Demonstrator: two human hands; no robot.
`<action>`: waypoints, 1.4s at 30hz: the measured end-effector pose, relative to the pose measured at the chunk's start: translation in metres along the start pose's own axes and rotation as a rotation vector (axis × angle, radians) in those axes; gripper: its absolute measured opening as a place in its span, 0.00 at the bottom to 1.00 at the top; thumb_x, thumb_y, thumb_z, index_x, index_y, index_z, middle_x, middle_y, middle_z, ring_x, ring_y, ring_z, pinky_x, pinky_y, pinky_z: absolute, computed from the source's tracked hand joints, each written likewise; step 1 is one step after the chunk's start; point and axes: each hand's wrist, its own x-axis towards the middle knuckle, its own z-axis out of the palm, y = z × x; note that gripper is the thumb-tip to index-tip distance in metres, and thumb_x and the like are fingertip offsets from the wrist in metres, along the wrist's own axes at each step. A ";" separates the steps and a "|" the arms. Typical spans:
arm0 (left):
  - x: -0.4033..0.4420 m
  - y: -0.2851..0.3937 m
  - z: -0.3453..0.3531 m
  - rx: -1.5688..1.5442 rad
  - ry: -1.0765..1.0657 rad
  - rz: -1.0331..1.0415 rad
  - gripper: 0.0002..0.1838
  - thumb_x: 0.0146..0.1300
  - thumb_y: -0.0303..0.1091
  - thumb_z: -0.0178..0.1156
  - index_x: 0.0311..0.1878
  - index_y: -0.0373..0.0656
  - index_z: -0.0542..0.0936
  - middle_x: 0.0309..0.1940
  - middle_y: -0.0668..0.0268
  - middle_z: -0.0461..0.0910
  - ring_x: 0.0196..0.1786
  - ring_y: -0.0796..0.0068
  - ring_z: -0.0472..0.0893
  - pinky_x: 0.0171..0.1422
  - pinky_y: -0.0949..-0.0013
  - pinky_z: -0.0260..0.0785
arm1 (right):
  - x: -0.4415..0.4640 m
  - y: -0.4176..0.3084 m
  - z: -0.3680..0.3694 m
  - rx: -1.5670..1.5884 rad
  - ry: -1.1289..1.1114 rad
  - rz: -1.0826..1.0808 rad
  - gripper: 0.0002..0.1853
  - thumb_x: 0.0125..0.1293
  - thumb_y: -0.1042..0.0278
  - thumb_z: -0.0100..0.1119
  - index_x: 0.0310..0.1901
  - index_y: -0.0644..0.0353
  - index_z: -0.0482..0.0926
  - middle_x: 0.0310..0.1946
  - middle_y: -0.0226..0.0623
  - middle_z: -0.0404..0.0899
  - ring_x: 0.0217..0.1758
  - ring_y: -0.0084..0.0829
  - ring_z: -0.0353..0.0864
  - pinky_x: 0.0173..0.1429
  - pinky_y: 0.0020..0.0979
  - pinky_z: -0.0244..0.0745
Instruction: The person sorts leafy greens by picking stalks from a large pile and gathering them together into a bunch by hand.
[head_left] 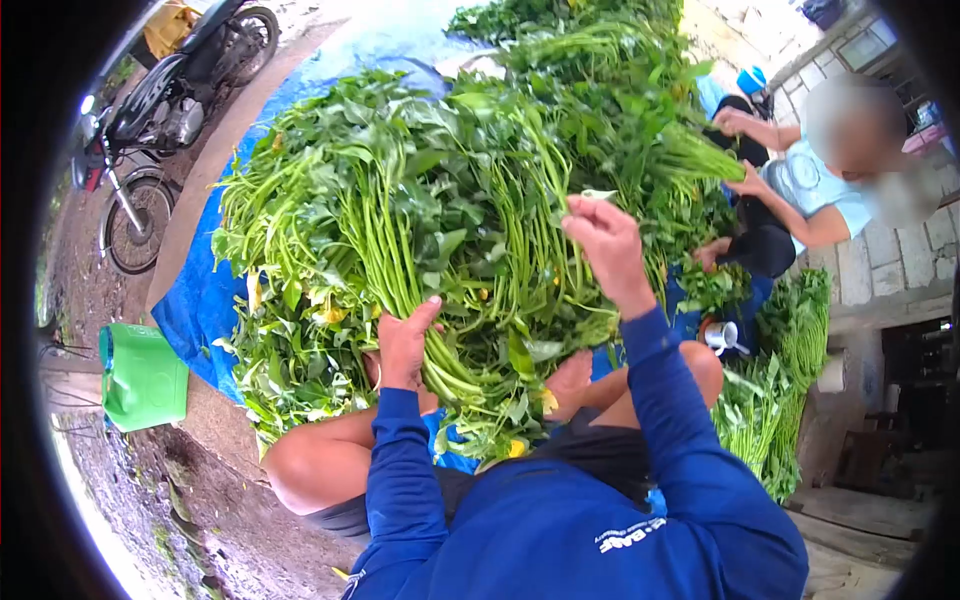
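My left hand is wrapped round the lower stems of a bundle of long green leafy stalks, thumb on top. The bundle's leaves point away from me and its cut ends come toward my lap. My right hand is raised to the right over the pile of greens, its fingers pinched together. A small pale leaf or stem tip shows at those fingers. Loose leaves and a few yellow ones lie in front of my crossed legs.
A blue tarp lies under the greens. On the left are a green container and a motorcycle. To the right, a co-worker holds another bundle. Near a white mug lie more stalks.
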 end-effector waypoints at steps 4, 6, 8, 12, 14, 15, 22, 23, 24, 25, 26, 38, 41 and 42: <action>0.009 -0.025 -0.006 -0.054 -0.008 -0.010 0.23 0.66 0.34 0.77 0.59 0.37 0.81 0.44 0.65 0.87 0.37 0.76 0.86 0.36 0.71 0.82 | -0.005 0.002 0.033 -0.154 0.098 -0.299 0.15 0.68 0.78 0.69 0.56 0.65 0.88 0.38 0.32 0.88 0.35 0.17 0.82 0.40 0.25 0.78; 0.010 -0.027 -0.005 -0.098 -0.022 -0.041 0.23 0.66 0.36 0.78 0.59 0.37 0.81 0.43 0.65 0.87 0.35 0.76 0.85 0.36 0.71 0.82 | -0.003 -0.013 0.047 -0.295 0.162 -0.432 0.15 0.67 0.78 0.68 0.55 0.64 0.88 0.38 0.38 0.89 0.35 0.25 0.84 0.40 0.28 0.80; 0.008 -0.028 -0.004 -0.110 -0.018 -0.070 0.22 0.67 0.38 0.78 0.58 0.38 0.81 0.40 0.67 0.86 0.32 0.77 0.84 0.35 0.72 0.81 | -0.002 -0.025 0.059 -0.394 0.202 -0.527 0.15 0.66 0.78 0.68 0.54 0.63 0.88 0.39 0.43 0.89 0.35 0.33 0.86 0.41 0.32 0.81; 0.011 -0.036 -0.004 -0.186 -0.059 -0.103 0.20 0.69 0.45 0.76 0.52 0.41 0.82 0.35 0.69 0.84 0.30 0.75 0.84 0.34 0.69 0.78 | -0.001 -0.035 0.083 -0.469 0.194 -0.626 0.13 0.67 0.77 0.66 0.52 0.63 0.89 0.38 0.48 0.89 0.37 0.42 0.87 0.44 0.38 0.82; 0.007 -0.033 -0.002 -0.247 -0.061 -0.171 0.19 0.68 0.45 0.77 0.51 0.42 0.82 0.35 0.69 0.84 0.31 0.76 0.84 0.36 0.68 0.79 | -0.019 -0.042 0.104 -0.381 0.063 -0.470 0.12 0.69 0.71 0.63 0.51 0.61 0.89 0.37 0.47 0.88 0.36 0.42 0.87 0.44 0.39 0.82; 0.006 -0.033 0.001 -0.308 -0.076 -0.188 0.19 0.69 0.45 0.76 0.52 0.41 0.82 0.35 0.68 0.85 0.32 0.75 0.84 0.37 0.67 0.79 | -0.027 -0.032 0.116 -0.367 -0.089 -0.320 0.12 0.70 0.69 0.62 0.51 0.60 0.89 0.37 0.47 0.88 0.36 0.43 0.87 0.45 0.40 0.82; 0.013 -0.043 -0.011 -0.565 -0.272 -0.353 0.24 0.77 0.50 0.67 0.65 0.43 0.83 0.53 0.65 0.88 0.51 0.70 0.88 0.59 0.62 0.83 | -0.071 0.063 0.159 -0.470 -0.421 -0.174 0.22 0.74 0.66 0.60 0.66 0.64 0.81 0.43 0.51 0.88 0.45 0.47 0.88 0.54 0.44 0.81; 0.013 -0.050 -0.009 -0.595 -0.241 -0.314 0.22 0.77 0.49 0.68 0.62 0.42 0.83 0.52 0.64 0.88 0.50 0.70 0.88 0.57 0.62 0.83 | -0.076 0.066 0.157 -0.443 -0.439 -0.140 0.24 0.73 0.68 0.60 0.69 0.64 0.79 0.43 0.48 0.87 0.44 0.42 0.87 0.52 0.41 0.80; 0.016 -0.054 -0.014 -0.535 -0.223 -0.341 0.23 0.75 0.48 0.70 0.62 0.40 0.82 0.51 0.63 0.88 0.48 0.70 0.88 0.55 0.62 0.83 | -0.082 0.065 0.155 -0.418 -0.455 -0.106 0.27 0.73 0.70 0.60 0.73 0.63 0.76 0.44 0.46 0.86 0.43 0.38 0.85 0.50 0.38 0.79; 0.015 -0.061 -0.009 -0.537 -0.167 -0.239 0.25 0.74 0.47 0.72 0.62 0.39 0.81 0.51 0.63 0.87 0.47 0.71 0.87 0.54 0.63 0.83 | -0.085 0.061 0.156 -0.248 -0.440 0.031 0.28 0.73 0.72 0.60 0.74 0.62 0.74 0.44 0.41 0.85 0.41 0.31 0.83 0.45 0.34 0.77; 0.017 -0.066 -0.003 -0.537 -0.113 -0.127 0.27 0.72 0.47 0.74 0.63 0.37 0.80 0.51 0.63 0.87 0.47 0.71 0.87 0.53 0.63 0.83 | -0.082 0.058 0.157 -0.077 -0.420 0.156 0.30 0.72 0.75 0.60 0.76 0.61 0.72 0.45 0.36 0.84 0.38 0.25 0.80 0.41 0.30 0.75; 0.015 -0.050 -0.004 -0.420 -0.043 -0.115 0.26 0.65 0.44 0.80 0.55 0.34 0.84 0.42 0.65 0.86 0.38 0.74 0.85 0.43 0.64 0.82 | -0.100 0.035 0.134 -0.296 -0.396 -0.180 0.08 0.65 0.71 0.67 0.44 0.64 0.84 0.39 0.41 0.86 0.38 0.39 0.86 0.46 0.39 0.81; 0.026 -0.067 -0.005 -0.405 -0.052 -0.095 0.21 0.70 0.43 0.75 0.55 0.36 0.85 0.45 0.66 0.88 0.40 0.75 0.86 0.44 0.65 0.81 | -0.099 0.044 0.141 -0.334 -0.333 -0.265 0.07 0.69 0.73 0.67 0.44 0.67 0.84 0.35 0.42 0.85 0.35 0.33 0.84 0.45 0.34 0.79; 0.025 -0.065 -0.005 -0.400 -0.033 -0.074 0.19 0.72 0.43 0.73 0.55 0.37 0.86 0.45 0.66 0.88 0.40 0.75 0.86 0.44 0.66 0.81 | -0.099 0.048 0.144 -0.305 -0.318 -0.252 0.07 0.69 0.73 0.67 0.44 0.67 0.84 0.34 0.43 0.85 0.35 0.34 0.84 0.45 0.34 0.80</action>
